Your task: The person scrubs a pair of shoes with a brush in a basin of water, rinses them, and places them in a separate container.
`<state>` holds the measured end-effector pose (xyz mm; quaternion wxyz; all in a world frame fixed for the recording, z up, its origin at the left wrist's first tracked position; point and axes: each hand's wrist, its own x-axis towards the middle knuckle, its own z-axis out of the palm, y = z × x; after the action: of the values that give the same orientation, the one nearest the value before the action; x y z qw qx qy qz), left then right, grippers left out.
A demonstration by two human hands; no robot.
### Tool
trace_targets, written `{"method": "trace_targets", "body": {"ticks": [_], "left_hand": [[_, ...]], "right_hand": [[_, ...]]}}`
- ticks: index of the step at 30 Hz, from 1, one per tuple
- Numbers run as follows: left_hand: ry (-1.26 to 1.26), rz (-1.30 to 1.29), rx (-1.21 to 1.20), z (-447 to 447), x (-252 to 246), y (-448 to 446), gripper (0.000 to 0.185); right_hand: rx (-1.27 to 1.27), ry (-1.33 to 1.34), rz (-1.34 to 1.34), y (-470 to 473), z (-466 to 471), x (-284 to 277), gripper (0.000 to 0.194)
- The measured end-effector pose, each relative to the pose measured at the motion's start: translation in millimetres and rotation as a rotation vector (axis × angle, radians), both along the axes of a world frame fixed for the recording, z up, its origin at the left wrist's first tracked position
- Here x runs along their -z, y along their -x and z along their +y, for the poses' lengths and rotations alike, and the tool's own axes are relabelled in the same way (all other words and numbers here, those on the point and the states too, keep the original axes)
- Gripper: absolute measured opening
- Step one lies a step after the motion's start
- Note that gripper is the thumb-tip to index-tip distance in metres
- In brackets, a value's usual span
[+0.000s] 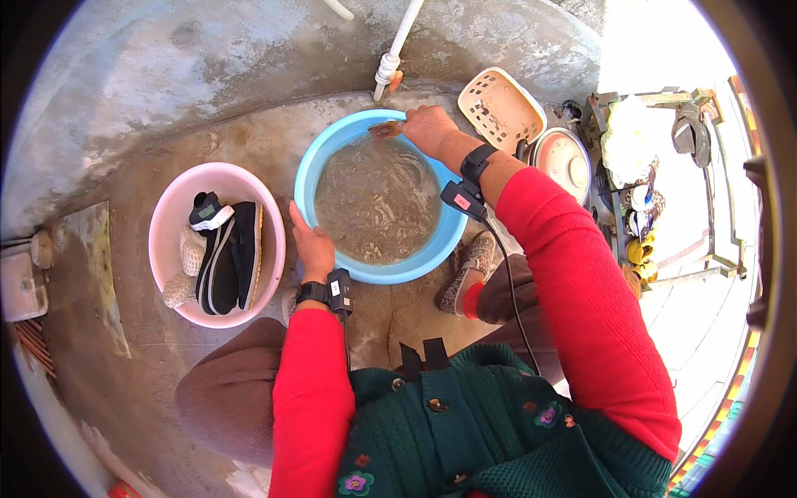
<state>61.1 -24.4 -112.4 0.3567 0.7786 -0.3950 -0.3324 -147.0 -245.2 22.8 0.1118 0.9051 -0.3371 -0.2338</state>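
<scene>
A blue plastic basin (398,274) of murky, rippled water stands on the ground in front of me. My right hand (428,129) grips a scrubbing brush (386,130) over the basin's far rim, its bristled end just inside. My left hand (314,248) rests against the basin's left side, thumb and fingers at the rim. To the left, a pink plastic basin (163,215) holds several shoes, among them a black shoe (247,252), a small black shoe with a white sole (210,211) and beige textured footwear (192,250).
A white pipe with a tap (387,67) comes down the wall behind the blue basin. Back right lie a perforated plastic basket (503,109) and a lidded round pot (563,165). A metal rack (722,267) with shoes stands at the right.
</scene>
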Motion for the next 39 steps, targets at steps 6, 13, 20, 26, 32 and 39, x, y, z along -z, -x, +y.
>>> {"method": "trace_targets", "body": {"ticks": [6, 13, 20, 26, 32, 39], "left_hand": [[0.011, 0.06, -0.032, -2.7, 0.1, 0.5, 0.078], [0.013, 0.035, -0.025, -3.9, 2.2, 0.4, 0.077], [0.014, 0.006, -0.017, -2.6, 5.5, 0.0, 0.077], [-0.003, 0.042, -0.02, -1.0, -3.6, 0.8, 0.074], [0.178, 0.063, -0.014, -0.4, 0.3, -0.9, 0.064], [0.274, 0.072, -0.011, 1.0, 14.4, -3.9, 0.06]], "right_hand": [[0.175, -0.151, 0.228, 76.0, 54.3, -3.1, 0.018], [0.369, -0.575, 0.219, 54.6, 144.1, 15.2, 0.024], [0.418, -0.488, 0.172, 73.7, 126.9, 17.9, 0.024], [0.981, -0.641, -0.092, 75.0, 77.0, 43.2, 0.022], [1.804, -1.021, -1.17, 29.9, 46.2, 52.0, 0.023], [1.75, -1.339, -1.41, -95.3, 39.5, 53.0, 0.021]]}}
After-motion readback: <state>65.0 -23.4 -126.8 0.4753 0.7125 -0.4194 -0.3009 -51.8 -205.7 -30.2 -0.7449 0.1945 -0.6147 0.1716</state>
